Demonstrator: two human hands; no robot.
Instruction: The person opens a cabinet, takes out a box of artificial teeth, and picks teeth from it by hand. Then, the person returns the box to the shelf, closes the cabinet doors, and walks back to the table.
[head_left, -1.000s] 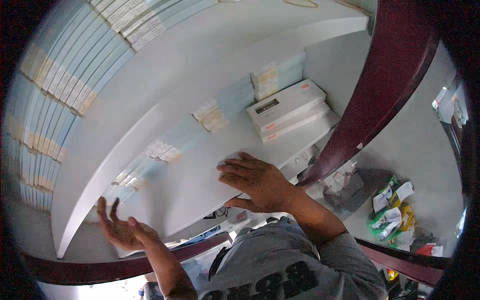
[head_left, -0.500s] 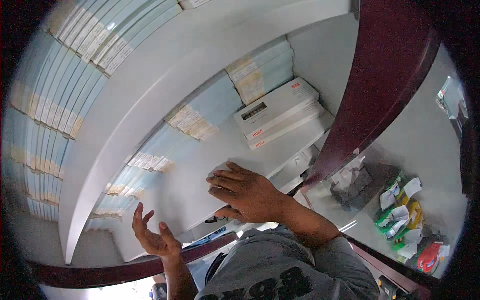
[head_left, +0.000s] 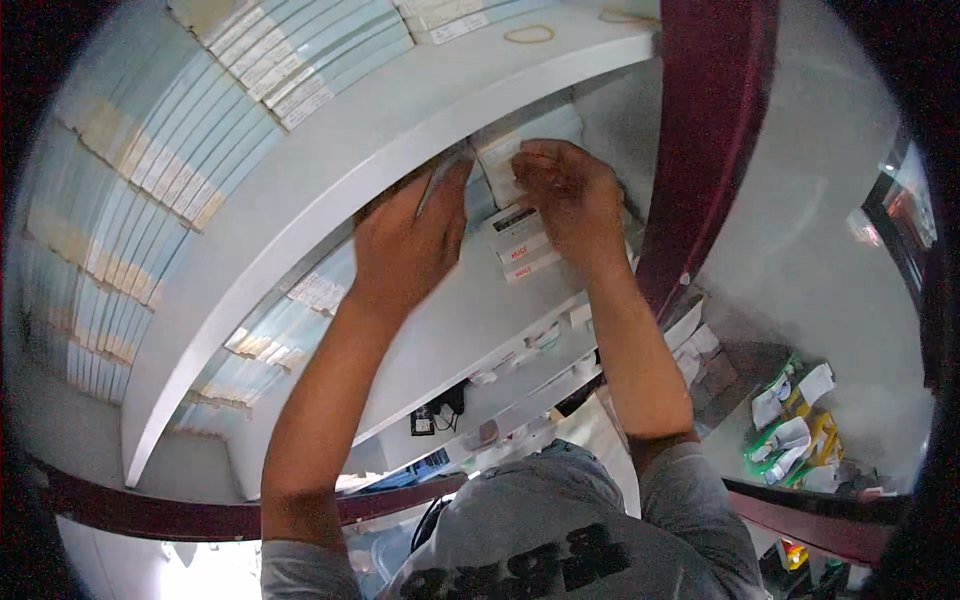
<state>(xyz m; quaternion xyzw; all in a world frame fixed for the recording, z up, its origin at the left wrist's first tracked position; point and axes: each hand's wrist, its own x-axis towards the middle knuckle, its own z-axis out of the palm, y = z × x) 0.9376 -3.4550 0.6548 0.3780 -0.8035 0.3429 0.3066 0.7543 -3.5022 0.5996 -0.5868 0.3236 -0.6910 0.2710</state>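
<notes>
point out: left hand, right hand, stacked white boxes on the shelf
left hand (head_left: pixel 405 245), head view, on the back of the hand.
right hand (head_left: pixel 567 195), head view, on the back of the hand.
stacked white boxes (head_left: pixel 522 248), head view, on the front end faces.

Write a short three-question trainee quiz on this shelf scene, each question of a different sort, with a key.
1. True or false: both the left hand and the right hand are raised to the white shelf.
2. Multiple choice: the stack of white boxes with red stripes lies
A. left of the left hand
B. between the two hands
C. on the floor
3. Fill in: just to the right of the right hand stands a dark ____ post.

Key: 1 true. 2 B. 3 red.
</notes>
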